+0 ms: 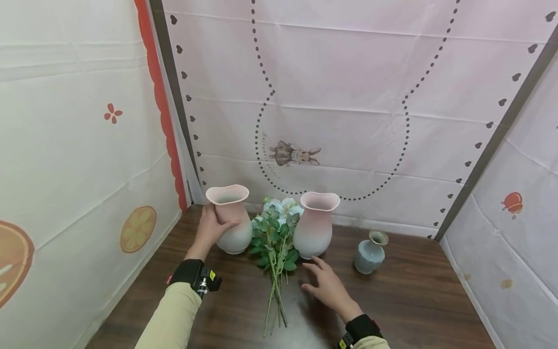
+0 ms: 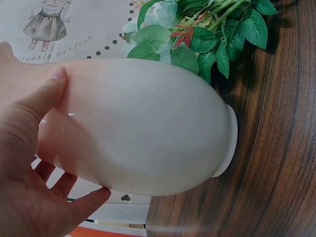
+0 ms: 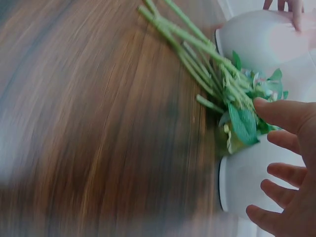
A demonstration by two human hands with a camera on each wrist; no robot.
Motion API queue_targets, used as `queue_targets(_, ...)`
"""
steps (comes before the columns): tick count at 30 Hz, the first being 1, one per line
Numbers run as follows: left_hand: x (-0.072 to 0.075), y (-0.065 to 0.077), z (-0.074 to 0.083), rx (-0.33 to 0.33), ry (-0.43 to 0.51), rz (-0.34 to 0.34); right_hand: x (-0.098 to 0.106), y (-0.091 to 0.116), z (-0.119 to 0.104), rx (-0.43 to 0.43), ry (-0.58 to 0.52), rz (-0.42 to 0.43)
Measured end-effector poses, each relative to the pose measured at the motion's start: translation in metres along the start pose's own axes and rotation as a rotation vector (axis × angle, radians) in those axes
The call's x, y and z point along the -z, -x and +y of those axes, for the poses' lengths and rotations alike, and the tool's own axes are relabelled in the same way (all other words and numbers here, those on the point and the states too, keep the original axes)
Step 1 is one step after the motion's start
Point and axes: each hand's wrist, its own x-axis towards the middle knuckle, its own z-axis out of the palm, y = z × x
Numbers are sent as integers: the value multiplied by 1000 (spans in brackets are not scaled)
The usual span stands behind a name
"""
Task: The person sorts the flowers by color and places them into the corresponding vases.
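Note:
My left hand point(image 1: 211, 229) holds a pink-and-white vase point(image 1: 235, 231) round its neck and upper side. In the left wrist view the thumb point(image 2: 47, 91) lies across the vase's pink part, with the fingers on its other side. A second pink-and-white vase point(image 1: 314, 232) stands upright on the right. Between the two lies a bunch of pale blue artificial flowers point(image 1: 282, 209), its green stems toward me. My right hand point(image 1: 328, 285), fingers spread and holding nothing, hovers in front of the second vase, near the stems point(image 3: 197, 69).
A small blue-grey vase point(image 1: 369, 253) with a brownish rim stands farther right on the dark wooden table point(image 1: 418, 300). Printed cloth walls point(image 1: 340, 121) enclose the table at the back and both sides.

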Motion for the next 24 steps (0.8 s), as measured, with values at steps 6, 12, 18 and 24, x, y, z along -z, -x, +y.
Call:
queue_targets(6,0,-2,1,-5,14,-2,-11,-12,-11,14,-65,21)
queue_targets(12,-4,-2,-1,3,5,-3,-23,-19,-18,-14,-143,3)
queue_targets(18,-3,2,0,0,10,-1,-34,-26,-24,-60,-195,5)
queue_targets(24,1,4,3,8,23,1,-41,-30,-33,-89,-201,41)
